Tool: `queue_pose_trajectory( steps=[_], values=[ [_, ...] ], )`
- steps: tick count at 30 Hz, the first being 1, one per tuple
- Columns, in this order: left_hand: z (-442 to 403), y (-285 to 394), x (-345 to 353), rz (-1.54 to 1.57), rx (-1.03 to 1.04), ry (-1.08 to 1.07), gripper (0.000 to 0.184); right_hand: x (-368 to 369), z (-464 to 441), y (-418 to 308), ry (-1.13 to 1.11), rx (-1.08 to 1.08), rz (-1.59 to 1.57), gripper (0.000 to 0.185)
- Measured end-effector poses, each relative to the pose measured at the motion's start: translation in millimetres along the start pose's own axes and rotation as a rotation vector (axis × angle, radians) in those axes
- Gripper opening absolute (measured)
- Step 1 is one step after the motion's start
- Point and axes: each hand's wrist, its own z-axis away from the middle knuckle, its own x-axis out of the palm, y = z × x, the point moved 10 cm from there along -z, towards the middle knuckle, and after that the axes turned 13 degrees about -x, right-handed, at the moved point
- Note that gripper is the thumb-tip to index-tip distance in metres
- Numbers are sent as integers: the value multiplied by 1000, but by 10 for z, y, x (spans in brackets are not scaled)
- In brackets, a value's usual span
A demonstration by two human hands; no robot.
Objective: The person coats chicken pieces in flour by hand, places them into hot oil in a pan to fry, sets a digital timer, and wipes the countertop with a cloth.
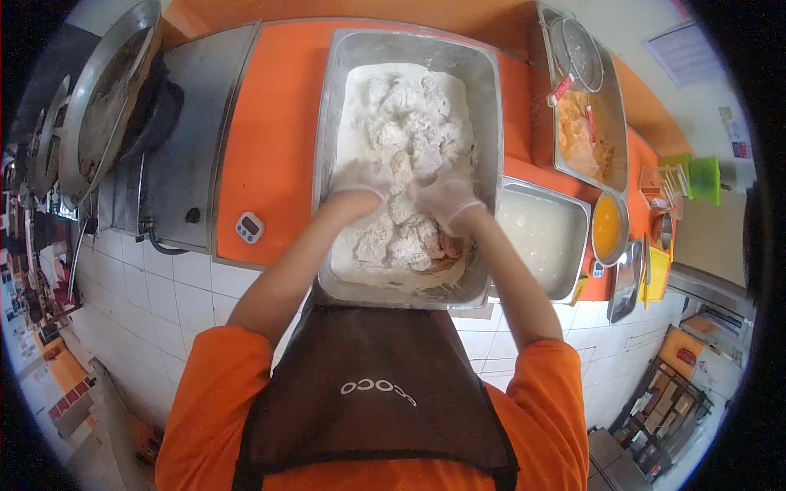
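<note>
You have both gloved hands down in the flour in the deep metal tray, which sits across the orange bench and reaches its near edge. Your left hand (pixel 449 196) is by the tray's right wall, your right hand (pixel 362 190) by its left wall; both blur, so their opening and hold can't be told. Floured pieces (pixel 401 168) lie between and around them, a pinker piece (pixel 432 244) toward the tray's near right corner.

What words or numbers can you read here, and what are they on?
"coco", white letters on the dark apron; any letters beside it are unclear.
Too small or blurred to read: the white timer, the red tag by the strainer, the wall stickers.
</note>
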Motion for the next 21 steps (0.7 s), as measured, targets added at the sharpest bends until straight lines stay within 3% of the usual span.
queue_pose_trajectory(
  steps=[1, 4, 7, 9, 11, 13, 15, 16, 18, 20, 21],
  values=[
    [-230, -104, 246, 166, -64, 27, 60, 106, 63, 89, 68, 178, -333, 41],
    [-543, -216, 782, 568, -132, -26, 58, 434, -106, -49, -17, 90, -276, 50],
    [-220, 36, 610, 895, -9, -252, 56, 806, -347, 341, 340, 133, -347, 39],
    [26, 88, 386, 1271, -43, -308, 55, 539, -238, 313, 417, 55, -585, 30],
    [-110, 73, 93, 999, 171, -185, 57, 216, -83, 282, 518, -49, -788, 23],
    [-41, 84, -274, 776, 220, -18, 59, -119, -12, 276, 661, -186, -954, 17],
    [338, 140, -995, 600, 116, 204, 61, -335, 56, 263, 594, -154, -907, 15],
    [302, 76, -860, 504, 56, 159, 63, -395, 77, 311, 562, -142, -883, 14],
    [162, -136, -418, 313, -54, 74, 66, -150, 40, 113, 111, -287, 571, 18],
    [38, -301, 268, 52, 100, 295, 63, 208, 149, -147, -93, -445, 741, 26],
    [129, -174, 378, -39, 72, 43, 62, 346, 196, -174, -141, -496, 631, 25]
  ],
)
